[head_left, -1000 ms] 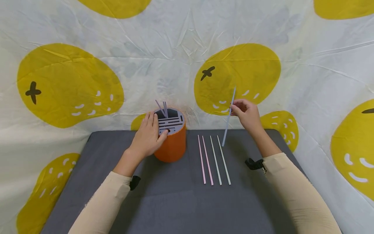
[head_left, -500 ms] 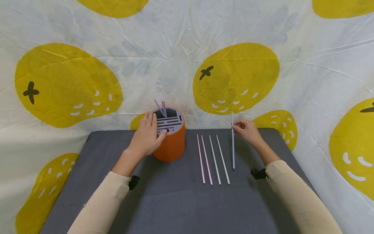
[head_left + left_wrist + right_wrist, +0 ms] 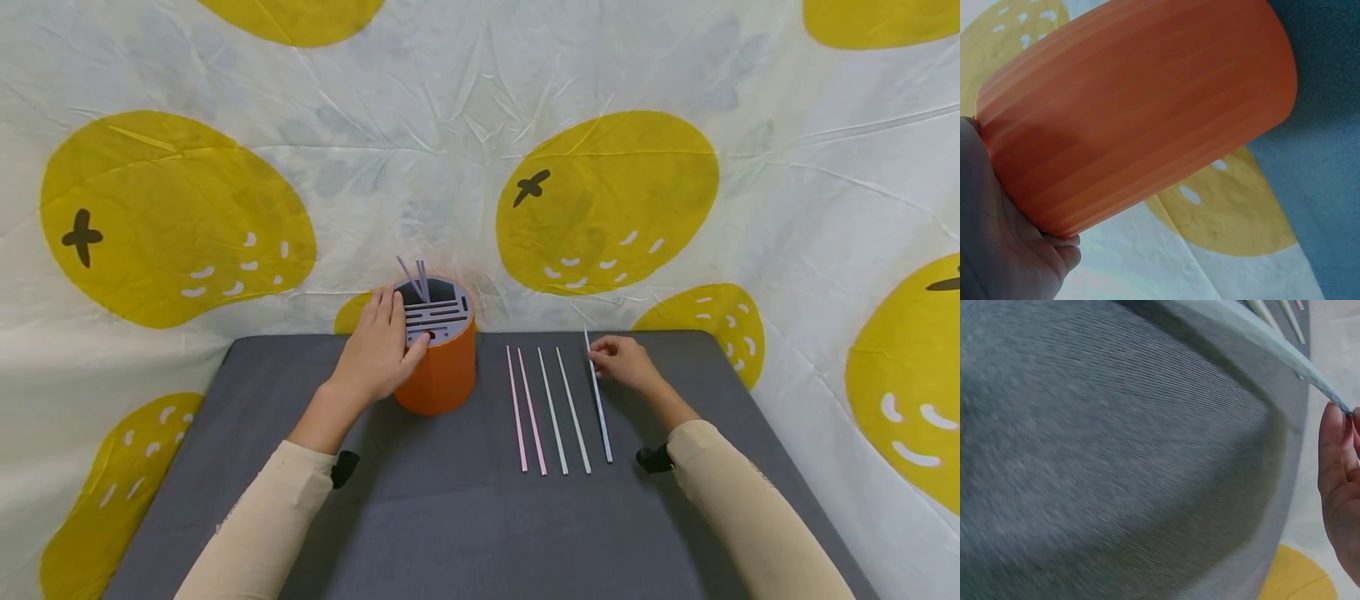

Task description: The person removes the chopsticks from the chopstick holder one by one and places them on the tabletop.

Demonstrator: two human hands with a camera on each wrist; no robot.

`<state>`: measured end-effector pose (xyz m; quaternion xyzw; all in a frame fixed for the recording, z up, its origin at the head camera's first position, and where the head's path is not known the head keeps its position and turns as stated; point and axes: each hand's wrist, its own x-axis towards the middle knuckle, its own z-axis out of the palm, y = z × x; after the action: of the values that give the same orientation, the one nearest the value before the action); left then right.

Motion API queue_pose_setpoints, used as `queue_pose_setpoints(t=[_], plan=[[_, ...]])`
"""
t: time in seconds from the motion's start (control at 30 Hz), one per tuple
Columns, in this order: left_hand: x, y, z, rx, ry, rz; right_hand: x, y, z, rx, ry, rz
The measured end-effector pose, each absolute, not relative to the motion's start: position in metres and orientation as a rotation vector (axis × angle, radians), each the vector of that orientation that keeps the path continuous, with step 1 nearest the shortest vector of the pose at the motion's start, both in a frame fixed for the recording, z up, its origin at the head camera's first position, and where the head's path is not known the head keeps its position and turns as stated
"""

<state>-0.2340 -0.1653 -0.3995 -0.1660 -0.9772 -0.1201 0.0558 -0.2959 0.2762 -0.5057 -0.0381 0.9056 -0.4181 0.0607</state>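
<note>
Pale-blue stick [image 3: 600, 407], tilted, right of four sticks [image 3: 552, 410] on bench [image 3: 480, 533]; right hand [image 3: 621, 360] pinches far end. Left hand [image 3: 377, 354], fingers straight, on orange slotted holder [image 3: 442, 375]. Likely laying-out step; next probably needs lowering flat, release.

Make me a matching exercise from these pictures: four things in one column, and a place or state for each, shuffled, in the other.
Things:
1. slim pale blue stick
2. two slim pink sticks
3. thin purple sticks
4. left hand

Places and states:
A. touching the orange cylindrical holder with the grey slotted top
B. pinched by the right hand
C. poking up from the holder's opening
D. lying on the dark grey table

Pairs: 1-B, 2-D, 3-C, 4-A
</note>
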Motion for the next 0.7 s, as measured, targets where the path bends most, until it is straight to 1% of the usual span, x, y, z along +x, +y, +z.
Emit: queue_pose_setpoints(t=[0.17, 0.43, 0.7], plan=[[-0.235, -0.165, -0.399, -0.495, -2.970, -0.361, -0.296, 0.274, -0.515, -0.020, 2.723, -1.242], [-0.234, -0.164, -0.398, -0.498, -2.980, -0.366, -0.298, 0.271, -0.525, 0.141, 2.639, -1.328], [-0.233, -0.164, -0.398, -0.496, -2.985, -0.368, -0.296, 0.270, -0.531, 0.184, 2.587, -1.362]])
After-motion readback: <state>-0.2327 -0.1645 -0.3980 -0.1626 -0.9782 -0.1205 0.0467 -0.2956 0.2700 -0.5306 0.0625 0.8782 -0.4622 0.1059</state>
